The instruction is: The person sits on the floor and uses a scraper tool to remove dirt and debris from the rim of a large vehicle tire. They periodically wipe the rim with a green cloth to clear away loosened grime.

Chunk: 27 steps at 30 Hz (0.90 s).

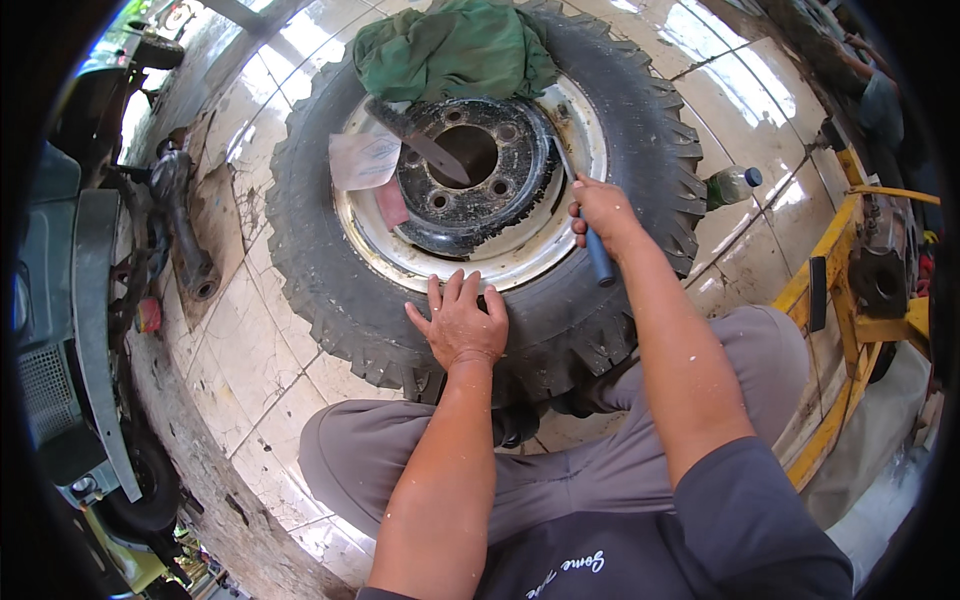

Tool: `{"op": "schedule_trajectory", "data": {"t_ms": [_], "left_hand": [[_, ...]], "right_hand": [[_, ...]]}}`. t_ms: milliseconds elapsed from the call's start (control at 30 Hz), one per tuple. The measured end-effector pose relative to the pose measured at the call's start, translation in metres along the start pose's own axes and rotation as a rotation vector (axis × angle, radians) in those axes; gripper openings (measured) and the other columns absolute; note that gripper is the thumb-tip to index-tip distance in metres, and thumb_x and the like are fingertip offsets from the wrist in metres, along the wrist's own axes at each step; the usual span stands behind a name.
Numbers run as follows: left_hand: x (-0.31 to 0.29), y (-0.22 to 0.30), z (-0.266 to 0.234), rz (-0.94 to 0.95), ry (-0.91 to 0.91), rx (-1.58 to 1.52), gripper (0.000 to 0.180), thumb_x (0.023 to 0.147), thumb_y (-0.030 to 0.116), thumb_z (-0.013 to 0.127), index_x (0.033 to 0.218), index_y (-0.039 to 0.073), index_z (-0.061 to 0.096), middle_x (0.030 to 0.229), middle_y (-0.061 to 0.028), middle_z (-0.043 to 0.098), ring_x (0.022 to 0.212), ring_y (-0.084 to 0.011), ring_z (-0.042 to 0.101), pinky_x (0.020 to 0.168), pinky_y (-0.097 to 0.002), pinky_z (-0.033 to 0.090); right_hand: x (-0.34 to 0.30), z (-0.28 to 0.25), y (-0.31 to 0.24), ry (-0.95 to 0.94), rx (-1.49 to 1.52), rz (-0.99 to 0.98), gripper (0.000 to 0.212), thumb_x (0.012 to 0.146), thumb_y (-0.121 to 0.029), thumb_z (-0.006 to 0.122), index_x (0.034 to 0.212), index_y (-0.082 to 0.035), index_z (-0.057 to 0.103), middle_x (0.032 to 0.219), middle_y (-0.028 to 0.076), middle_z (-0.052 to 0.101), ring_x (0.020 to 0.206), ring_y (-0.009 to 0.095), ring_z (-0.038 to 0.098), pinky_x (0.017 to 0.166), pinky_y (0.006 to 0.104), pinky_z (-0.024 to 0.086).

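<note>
In front of my legs lies a big treaded tyre (335,260) on a wheel with a worn white rim (400,262) and a chipped black centre (445,222). My right hand (605,212) grips a blue-handled tool (600,258) whose thin metal blade reaches the rim's right inner side; the tip's exact shape is unclear. With fingers spread, my left hand (462,325) rests on the tyre and the rim's near edge, holding nothing. A broad, dull-bladed knife (432,152) lies across the wheel, its tip over the centre hole. Beside it are a whitish sheet (363,161) and a pinkish piece (391,204).
A bunched green cloth (450,52) covers the tyre's far side. On the tiled floor, a bottle (730,187) stands right of the tyre. A yellow metal frame (835,330) is further right. At left are a rusty metal part (185,225) on cardboard and a vehicle (60,290).
</note>
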State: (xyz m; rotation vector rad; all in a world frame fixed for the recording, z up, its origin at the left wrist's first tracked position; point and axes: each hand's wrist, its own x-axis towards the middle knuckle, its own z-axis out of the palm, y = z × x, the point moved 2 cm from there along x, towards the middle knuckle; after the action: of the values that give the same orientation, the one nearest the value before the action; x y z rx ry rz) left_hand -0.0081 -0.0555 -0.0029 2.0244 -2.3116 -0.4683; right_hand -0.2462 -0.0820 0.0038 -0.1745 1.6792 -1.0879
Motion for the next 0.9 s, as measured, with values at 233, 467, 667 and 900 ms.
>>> {"op": "schedule_trajectory", "data": {"t_ms": [233, 467, 667, 900], "left_hand": [[0.0, -0.007, 0.001, -0.013, 0.012, -0.004, 0.039, 0.093, 0.037, 0.055, 0.126, 0.022, 0.07, 0.144, -0.0002, 0.058, 0.146, -0.0294, 0.038, 0.121, -0.0661, 0.01], [0.0, -0.006, 0.0, -0.016, -0.023, 0.039, 0.04, 0.095, 0.037, 0.053, 0.13, 0.023, 0.068, 0.146, 0.0006, 0.056, 0.147, -0.027, 0.037, 0.122, -0.0643, 0.008], [0.003, 0.002, -0.004, -0.025, -0.038, 0.02, 0.041, 0.095, 0.038, 0.054, 0.131, 0.024, 0.068, 0.147, 0.0019, 0.056, 0.148, -0.0252, 0.035, 0.123, -0.0626, 0.008], [0.001, -0.001, -0.003, -0.038, -0.05, 0.035, 0.04, 0.095, 0.038, 0.054, 0.13, 0.023, 0.068, 0.146, 0.0017, 0.056, 0.148, -0.026, 0.036, 0.122, -0.063, 0.008]], "right_hand": [[-0.024, -0.007, 0.011, -0.054, -0.069, 0.122, 0.049, 0.103, -0.021, 0.049, 0.151, -0.012, 0.047, 0.08, 0.005, 0.054, 0.052, 0.013, 0.05, 0.046, 0.0334, 0.047], [-0.011, -0.011, 0.02, -0.044, -0.066, 0.123, 0.052, 0.104, -0.022, 0.05, 0.156, -0.017, 0.041, 0.077, 0.001, 0.052, 0.052, 0.01, 0.046, 0.044, 0.0313, 0.044], [-0.003, -0.011, 0.01, -0.044, 0.009, 0.08, 0.052, 0.105, -0.024, 0.049, 0.156, -0.016, 0.041, 0.076, 0.001, 0.052, 0.051, 0.01, 0.046, 0.044, 0.0306, 0.044], [-0.013, -0.002, 0.006, -0.063, -0.006, 0.081, 0.051, 0.106, -0.024, 0.047, 0.156, -0.015, 0.04, 0.074, 0.001, 0.05, 0.051, 0.01, 0.046, 0.043, 0.0313, 0.044]]}}
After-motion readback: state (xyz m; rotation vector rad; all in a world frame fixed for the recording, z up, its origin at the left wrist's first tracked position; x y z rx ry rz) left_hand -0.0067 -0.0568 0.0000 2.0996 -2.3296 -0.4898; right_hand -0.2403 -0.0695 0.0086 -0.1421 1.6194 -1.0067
